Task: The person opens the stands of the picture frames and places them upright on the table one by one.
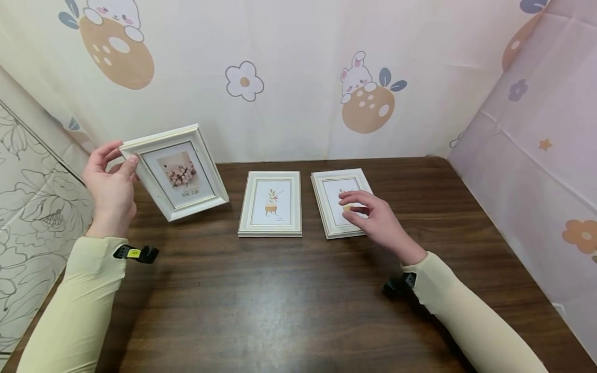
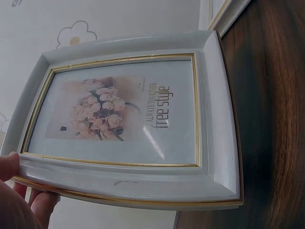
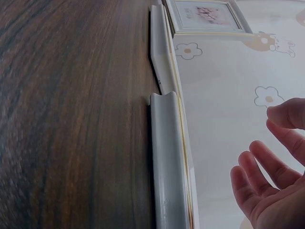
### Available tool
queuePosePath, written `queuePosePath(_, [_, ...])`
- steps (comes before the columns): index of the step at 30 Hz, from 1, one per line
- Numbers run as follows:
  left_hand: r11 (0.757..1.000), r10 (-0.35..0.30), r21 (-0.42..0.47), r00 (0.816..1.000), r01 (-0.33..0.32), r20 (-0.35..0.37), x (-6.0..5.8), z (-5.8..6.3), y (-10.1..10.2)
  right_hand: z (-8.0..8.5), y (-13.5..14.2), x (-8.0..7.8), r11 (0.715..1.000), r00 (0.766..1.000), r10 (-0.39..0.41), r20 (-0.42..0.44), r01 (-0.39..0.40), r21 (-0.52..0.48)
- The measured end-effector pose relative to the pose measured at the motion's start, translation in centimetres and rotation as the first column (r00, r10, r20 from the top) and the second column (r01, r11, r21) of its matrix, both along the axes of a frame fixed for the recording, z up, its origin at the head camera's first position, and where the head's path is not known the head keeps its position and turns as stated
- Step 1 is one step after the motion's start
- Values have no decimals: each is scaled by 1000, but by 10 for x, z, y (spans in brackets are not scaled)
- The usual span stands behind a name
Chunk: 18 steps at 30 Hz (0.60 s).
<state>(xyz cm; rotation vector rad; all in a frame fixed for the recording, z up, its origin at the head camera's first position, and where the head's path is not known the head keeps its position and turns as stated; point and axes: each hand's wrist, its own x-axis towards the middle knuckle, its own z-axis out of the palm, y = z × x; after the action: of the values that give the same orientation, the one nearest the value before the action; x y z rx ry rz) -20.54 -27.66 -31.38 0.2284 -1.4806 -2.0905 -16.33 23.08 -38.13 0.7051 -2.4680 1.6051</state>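
Note:
At the left of the table, my left hand (image 1: pixel 109 181) pinches the upper left corner of a large white picture frame (image 1: pixel 179 173), thumb in front and fingers behind. That frame is tilted, with a flower print and the words "free style" facing out; the left wrist view shows its gold inner trim. A smaller white picture frame (image 1: pixel 271 204) lies flat mid-table, with a potted plant picture. Another small picture frame (image 1: pixel 332 199) lies to its right, slightly turned. Over this one hovers my right hand (image 1: pixel 378 223), fingers loosely bent, nothing held; its fingers partly cover the picture.
Dark brown wood table (image 1: pixel 261 300) extends in front of the frames. A pale curtain (image 1: pixel 294 114) with rabbits and flowers hangs behind it, and a patterned sheet (image 1: pixel 550 171) closes off the right. Flower-line panel (image 1: pixel 32 217) stands at the left.

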Motion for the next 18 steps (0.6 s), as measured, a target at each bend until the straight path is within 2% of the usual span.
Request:
queuePosePath(14, [1000, 26, -3, 999, -26, 29, -5, -16, -8, -4, 5, -2, 999, 999, -35, 36, 35, 13])
queuePosePath(18, [997, 40, -70, 998, -36, 45, -8, -19, -9, -4, 7, -2, 998, 998, -55, 29, 54, 32])
